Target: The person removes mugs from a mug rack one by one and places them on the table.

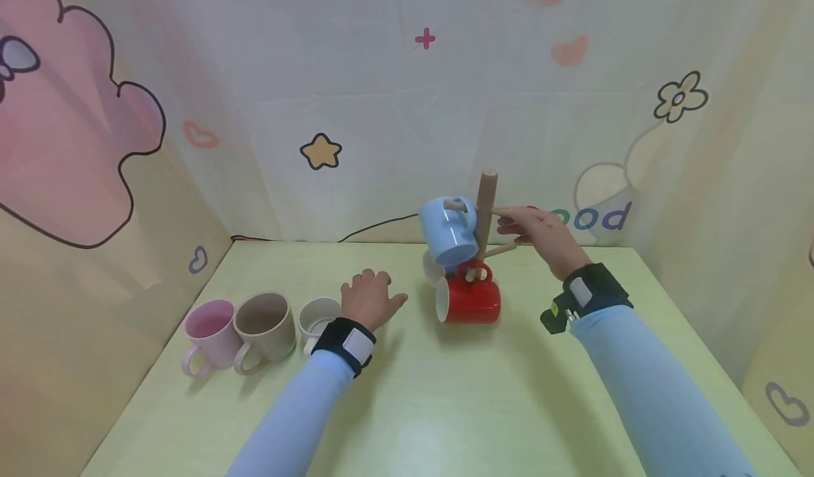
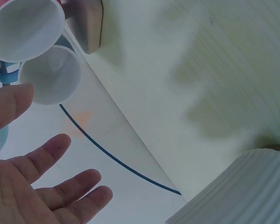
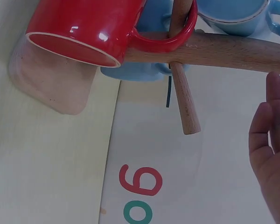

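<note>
A pale table [image 1: 445, 406] bears a smooth, pegged wooden rack [image 1: 486, 194].

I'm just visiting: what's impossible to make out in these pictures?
- Most of the rear mug: head view, behind the light blue mug and red mug.
- Part of the white mug: head view, behind the left hand and its strap.
- Rest of the ribbed object: left wrist view, cut off by the corner.
- Part of the right hand: right wrist view, cut off by the right edge.
</note>
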The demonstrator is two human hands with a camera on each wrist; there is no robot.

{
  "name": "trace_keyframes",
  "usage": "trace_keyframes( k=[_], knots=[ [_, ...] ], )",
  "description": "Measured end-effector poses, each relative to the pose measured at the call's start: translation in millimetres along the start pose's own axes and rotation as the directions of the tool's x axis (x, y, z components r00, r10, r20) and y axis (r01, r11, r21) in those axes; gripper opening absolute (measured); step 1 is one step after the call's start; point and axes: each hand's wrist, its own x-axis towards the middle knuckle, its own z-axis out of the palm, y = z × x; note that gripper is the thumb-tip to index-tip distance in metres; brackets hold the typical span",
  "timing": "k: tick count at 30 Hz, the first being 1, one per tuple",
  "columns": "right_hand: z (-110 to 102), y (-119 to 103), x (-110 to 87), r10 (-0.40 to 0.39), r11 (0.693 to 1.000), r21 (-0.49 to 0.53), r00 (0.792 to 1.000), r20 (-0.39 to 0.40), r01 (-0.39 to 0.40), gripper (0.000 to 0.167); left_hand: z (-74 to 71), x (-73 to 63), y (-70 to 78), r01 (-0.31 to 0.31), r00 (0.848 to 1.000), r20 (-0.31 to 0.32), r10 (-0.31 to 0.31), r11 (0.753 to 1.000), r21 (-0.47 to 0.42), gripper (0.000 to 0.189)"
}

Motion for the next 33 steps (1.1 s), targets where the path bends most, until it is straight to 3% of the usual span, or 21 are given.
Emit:
trace_keyframes(
  k=[33],
  knots=[
    [-3, 8, 16.9, 0.012, 0.997, 0.081, 1.000, 0.007, -0.013, 0.061, 0.3, -0.2, 0.9, -0.009, 1.000, 0.004, 0.009, 1.000, -0.003, 0.048]
  ],
)
